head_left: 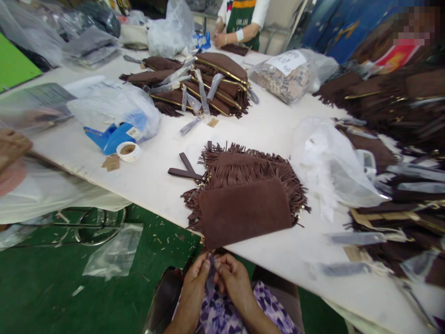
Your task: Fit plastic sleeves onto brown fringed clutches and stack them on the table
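Observation:
A brown suede clutch bag (245,208) lies at the table's front edge, its near left corner towards me. Just below that corner, both hands are closed on a thin dark strap (210,270), which seems to be partly in clear plastic. My left hand (195,284) pinches it from the left with thumb and fingers. From the other side, my right hand (236,282) grips it with bent fingers. Much of the strap is hidden by the fingers. Behind the clutch lie more fringed brown bags (250,160), with bare wrist straps (186,170) sticking out to the left.
A pile of brown bags (208,83) with plastic-wrapped straps lies farther back. More brown bags (399,93) crowd the right side. A blue tape dispenser (113,138) and a tape roll (128,151) are at left. Across the table a person (243,28) works; another person's hand (13,148) shows at far left.

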The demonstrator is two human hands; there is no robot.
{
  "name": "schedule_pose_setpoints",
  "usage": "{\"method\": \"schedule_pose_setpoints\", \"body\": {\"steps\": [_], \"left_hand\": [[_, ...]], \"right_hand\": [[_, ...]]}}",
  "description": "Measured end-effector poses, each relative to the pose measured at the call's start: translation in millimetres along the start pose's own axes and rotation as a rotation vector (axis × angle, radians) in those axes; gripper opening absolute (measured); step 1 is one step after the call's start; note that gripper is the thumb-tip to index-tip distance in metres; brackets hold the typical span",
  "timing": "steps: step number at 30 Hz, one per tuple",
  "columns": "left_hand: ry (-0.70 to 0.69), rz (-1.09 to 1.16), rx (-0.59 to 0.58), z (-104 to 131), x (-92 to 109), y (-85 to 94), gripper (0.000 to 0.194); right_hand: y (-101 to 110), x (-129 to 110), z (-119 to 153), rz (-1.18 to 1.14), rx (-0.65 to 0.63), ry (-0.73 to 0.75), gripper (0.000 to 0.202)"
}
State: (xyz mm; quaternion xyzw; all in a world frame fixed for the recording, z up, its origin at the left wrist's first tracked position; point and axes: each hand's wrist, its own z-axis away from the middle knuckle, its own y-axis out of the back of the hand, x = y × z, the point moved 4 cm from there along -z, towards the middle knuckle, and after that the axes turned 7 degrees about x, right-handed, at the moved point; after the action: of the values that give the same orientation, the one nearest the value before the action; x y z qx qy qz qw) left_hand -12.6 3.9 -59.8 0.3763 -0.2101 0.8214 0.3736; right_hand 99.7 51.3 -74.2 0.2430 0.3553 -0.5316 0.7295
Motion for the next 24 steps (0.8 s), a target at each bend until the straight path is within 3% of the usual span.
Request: {"method": "schedule_pose_setpoints", "body": {"steps": [6,10,17,24], "left_hand": [[-0.01,0.086,-0.013,-1.9,-4.5,-0.7,0.045],[-0.024,0.053,-0.067,-1.8,1.6,-5.5,0.039],[-0.056,-0.09,-0.022,-11.3,2.1,4.6,0.041],[-0.053,-0.043,-0.032,-9.3,3.9,0.9,0.045]], "right_hand": [[-0.9,-1.6,0.5,0.018,0.012,-0.001,0.032],[5.1,-11.0,3.7,0.138,0.073,0.079,0.033],[7.8,-23.9,7.2,0.286,0.1,0.16,0.023],[6.8,-28.6,9.3,0.354,0.181,0.193,0.024]]}}
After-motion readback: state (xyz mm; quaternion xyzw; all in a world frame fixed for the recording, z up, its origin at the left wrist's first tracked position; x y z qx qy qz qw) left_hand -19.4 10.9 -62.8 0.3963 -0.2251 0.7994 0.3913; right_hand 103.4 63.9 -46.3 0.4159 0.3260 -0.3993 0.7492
